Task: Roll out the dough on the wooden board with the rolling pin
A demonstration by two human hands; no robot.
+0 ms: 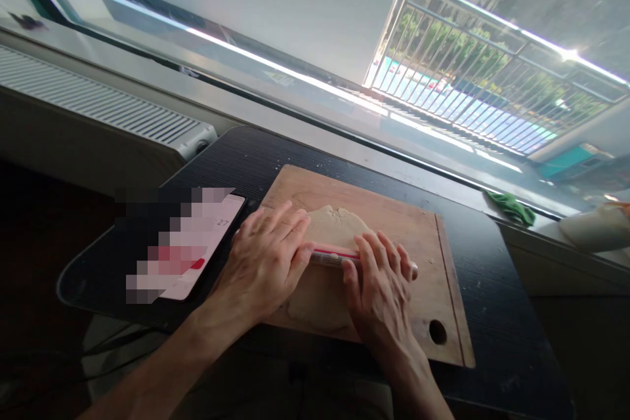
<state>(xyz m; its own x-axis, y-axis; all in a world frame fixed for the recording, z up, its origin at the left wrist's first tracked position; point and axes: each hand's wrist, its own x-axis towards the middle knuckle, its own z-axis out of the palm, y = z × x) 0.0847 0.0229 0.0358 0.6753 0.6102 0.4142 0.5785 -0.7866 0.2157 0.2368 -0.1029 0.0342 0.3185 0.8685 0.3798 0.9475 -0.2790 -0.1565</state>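
Observation:
A wooden rolling pin with a printed label and a pink stripe lies across a flattened piece of pale dough. My left hand presses on the pin's left end, its fingers stretched over it and hiding that end. Over the right part curl the fingers of my right hand, with the rounded tip just showing beyond them. The dough spreads on both sides of the pin, with small cracks along its far edge. Beneath it is a wooden cutting board.
A phone with a lit, partly pixelated screen lies left of the board on the black table. A radiator stands at the left. By the window on the right are a green cloth and a pale container.

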